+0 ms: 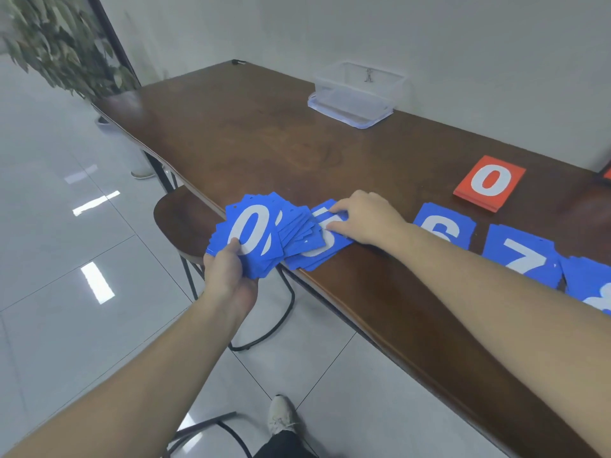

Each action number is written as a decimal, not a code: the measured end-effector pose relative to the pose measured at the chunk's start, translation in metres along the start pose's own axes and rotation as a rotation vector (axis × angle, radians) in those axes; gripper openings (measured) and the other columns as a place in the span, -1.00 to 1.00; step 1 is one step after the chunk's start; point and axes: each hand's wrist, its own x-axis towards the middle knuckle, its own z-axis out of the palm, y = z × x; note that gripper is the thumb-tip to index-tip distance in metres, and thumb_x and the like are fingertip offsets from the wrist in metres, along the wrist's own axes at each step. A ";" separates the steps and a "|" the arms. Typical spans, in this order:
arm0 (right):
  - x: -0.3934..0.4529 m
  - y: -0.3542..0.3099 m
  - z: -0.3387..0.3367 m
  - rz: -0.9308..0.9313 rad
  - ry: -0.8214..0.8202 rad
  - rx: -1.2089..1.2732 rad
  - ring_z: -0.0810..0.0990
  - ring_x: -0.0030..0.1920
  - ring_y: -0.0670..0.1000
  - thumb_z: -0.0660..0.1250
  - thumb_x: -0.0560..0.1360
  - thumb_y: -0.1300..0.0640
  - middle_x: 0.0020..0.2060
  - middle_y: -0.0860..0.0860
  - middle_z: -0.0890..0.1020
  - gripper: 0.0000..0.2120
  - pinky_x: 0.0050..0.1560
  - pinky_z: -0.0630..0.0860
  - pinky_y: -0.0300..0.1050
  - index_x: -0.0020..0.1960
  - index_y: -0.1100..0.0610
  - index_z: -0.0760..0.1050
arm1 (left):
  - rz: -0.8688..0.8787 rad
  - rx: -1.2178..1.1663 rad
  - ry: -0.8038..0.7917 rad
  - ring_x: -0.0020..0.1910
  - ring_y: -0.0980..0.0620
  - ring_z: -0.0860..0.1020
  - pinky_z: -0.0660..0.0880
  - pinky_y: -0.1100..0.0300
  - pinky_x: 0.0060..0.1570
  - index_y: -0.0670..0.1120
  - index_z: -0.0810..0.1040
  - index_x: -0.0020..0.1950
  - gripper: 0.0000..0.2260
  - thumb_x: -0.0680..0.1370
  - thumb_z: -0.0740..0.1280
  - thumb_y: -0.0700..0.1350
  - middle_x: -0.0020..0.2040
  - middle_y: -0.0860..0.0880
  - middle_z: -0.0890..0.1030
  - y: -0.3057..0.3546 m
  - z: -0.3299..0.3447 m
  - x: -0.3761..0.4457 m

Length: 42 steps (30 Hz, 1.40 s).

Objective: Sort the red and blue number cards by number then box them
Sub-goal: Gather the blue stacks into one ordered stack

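Note:
My left hand (228, 272) grips a fanned stack of blue number cards (254, 233) just off the table's near edge, a white 0 on top. My right hand (363, 216) rests flat, fingers straight, on a pile of blue 5 cards (317, 249) at the table edge. To the right lie blue piles showing 6 (444, 226) and 7 (522, 256), then another blue pile (591, 285) cut off by the frame. A red stack topped with 0 (489, 183) sits further back. The clear plastic box (360, 90) stands open at the far side.
The long brown table (248, 133) runs diagonally along a white wall. A brown stool (178, 219) stands below its near edge, another chair frame near my shoe (281, 414). A potted plant (62, 44) fills the upper left. A red edge (607, 170) peeks in at far right.

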 end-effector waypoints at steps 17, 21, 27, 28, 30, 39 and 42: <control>-0.028 -0.023 0.012 0.089 -0.013 0.812 0.54 0.28 -0.01 0.17 0.61 0.07 0.37 -0.05 0.51 -0.53 0.37 0.47 0.03 0.51 -0.09 0.32 | 0.137 0.178 -0.151 0.03 -0.06 0.71 0.60 -0.20 0.11 0.07 0.43 0.21 -0.77 0.66 0.23 -0.25 0.18 0.01 0.66 0.019 0.002 -0.017; -0.026 -0.018 0.005 0.173 0.057 0.965 0.54 0.27 -0.08 0.18 0.60 0.08 0.33 -0.12 0.52 -0.50 0.26 0.50 -0.08 0.54 -0.06 0.30 | 0.236 0.214 -0.295 0.13 -0.07 0.67 0.56 -0.23 0.18 0.12 0.42 0.25 -0.71 0.66 0.24 -0.26 0.22 0.03 0.66 0.018 0.029 -0.024; -0.027 0.003 -0.014 0.248 0.240 1.208 0.63 0.06 -0.09 0.27 0.54 0.26 0.16 -0.05 0.60 -0.36 -0.15 0.47 -0.22 0.54 -0.11 0.23 | 0.354 0.326 -0.492 0.19 -0.07 0.64 0.57 -0.14 0.20 -0.05 0.41 0.42 -0.68 0.67 0.23 -0.25 0.26 -0.02 0.64 0.010 0.060 -0.029; -0.028 0.006 -0.015 0.253 0.266 1.220 0.62 0.09 -0.06 0.26 0.53 0.29 0.18 -0.03 0.60 -0.36 -0.14 0.48 -0.21 0.53 -0.11 0.25 | 0.376 0.349 -0.511 0.19 -0.07 0.64 0.57 -0.12 0.21 -0.07 0.43 0.40 -0.69 0.67 0.24 -0.25 0.25 -0.04 0.65 0.008 0.063 -0.028; -0.032 0.011 -0.011 0.245 0.315 1.208 0.61 0.16 -0.04 0.22 0.53 0.35 0.16 -0.02 0.61 -0.38 -0.05 0.54 -0.16 0.50 -0.10 0.30 | 0.405 0.389 -0.531 0.18 -0.07 0.65 0.59 -0.08 0.18 -0.10 0.42 0.40 -0.70 0.66 0.27 -0.23 0.24 -0.04 0.65 0.002 0.066 -0.029; -0.058 0.022 0.016 0.157 0.662 1.149 0.60 0.07 -0.18 0.15 0.49 0.47 0.07 0.04 0.61 -0.37 0.02 0.48 -0.36 0.38 -0.11 0.36 | 0.542 0.587 -0.605 0.13 -0.05 0.66 0.59 0.05 0.15 -0.20 0.38 0.30 -0.70 0.60 0.32 -0.37 0.14 -0.09 0.67 -0.020 0.065 -0.016; -0.063 0.019 0.019 0.122 0.657 1.186 0.56 0.05 -0.28 0.19 0.51 0.46 0.15 -0.01 0.51 -0.36 -0.01 0.51 -0.38 0.44 -0.09 0.28 | 0.539 0.652 -0.662 0.16 -0.06 0.64 0.59 0.10 0.15 -0.18 0.33 0.34 -0.64 0.59 0.30 -0.41 0.18 -0.14 0.65 -0.027 0.062 -0.013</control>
